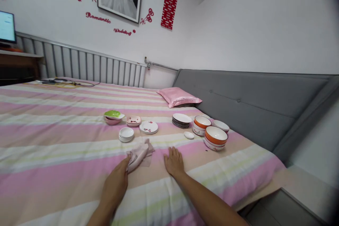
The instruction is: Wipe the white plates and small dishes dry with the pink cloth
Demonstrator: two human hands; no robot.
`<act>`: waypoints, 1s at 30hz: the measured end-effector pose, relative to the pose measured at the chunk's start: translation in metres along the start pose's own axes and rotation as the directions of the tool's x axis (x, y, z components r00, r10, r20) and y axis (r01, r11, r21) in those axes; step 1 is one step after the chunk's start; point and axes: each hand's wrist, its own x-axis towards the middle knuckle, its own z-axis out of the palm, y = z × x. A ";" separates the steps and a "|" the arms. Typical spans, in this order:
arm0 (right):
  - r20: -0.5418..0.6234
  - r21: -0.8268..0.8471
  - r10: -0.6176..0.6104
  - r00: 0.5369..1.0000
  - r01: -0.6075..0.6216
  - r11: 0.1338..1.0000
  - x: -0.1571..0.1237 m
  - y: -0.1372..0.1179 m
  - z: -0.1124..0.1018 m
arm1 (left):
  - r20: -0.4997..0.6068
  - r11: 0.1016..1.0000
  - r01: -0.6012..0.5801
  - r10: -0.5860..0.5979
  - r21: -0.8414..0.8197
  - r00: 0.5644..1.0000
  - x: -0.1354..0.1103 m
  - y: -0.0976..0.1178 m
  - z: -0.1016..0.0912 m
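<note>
Cloth [140,154] bunched in left hand [117,180], pinched between thumb and fingers, just in front of small white bowls [126,134]. Right hand [174,162] rests palm-down on striped bedspread [60,183], fingers slightly spread, holding nothing. Stacking looks mostly done: small white bowls, flowered plates [148,126], dark-sided plates [181,119] in piles; orange bowls [216,135] top two more. Small white dish [189,135] sits alone, unstacked. Cannot tell which pieces are wiped, which left.

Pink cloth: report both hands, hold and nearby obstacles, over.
Left hand gripping pink cloth. Right hand palm-down on bedspread. Stacked white dishes just beyond pink cloth.
</note>
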 end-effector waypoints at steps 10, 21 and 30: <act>-0.095 0.072 -0.058 0.994 0.065 0.995 0.009 -0.023 -0.014 | -0.047 0.998 -0.055 0.055 0.001 0.997 -0.004 -0.002 0.008; -0.112 0.119 -0.523 0.845 0.534 0.837 0.046 -0.179 -0.006 | 0.000 0.981 -0.118 0.119 0.157 0.993 -0.013 0.002 0.020; -0.140 0.010 -0.508 0.850 0.515 0.857 0.062 -0.205 0.039 | 0.064 0.999 -0.047 0.045 0.019 0.997 -0.015 0.010 0.001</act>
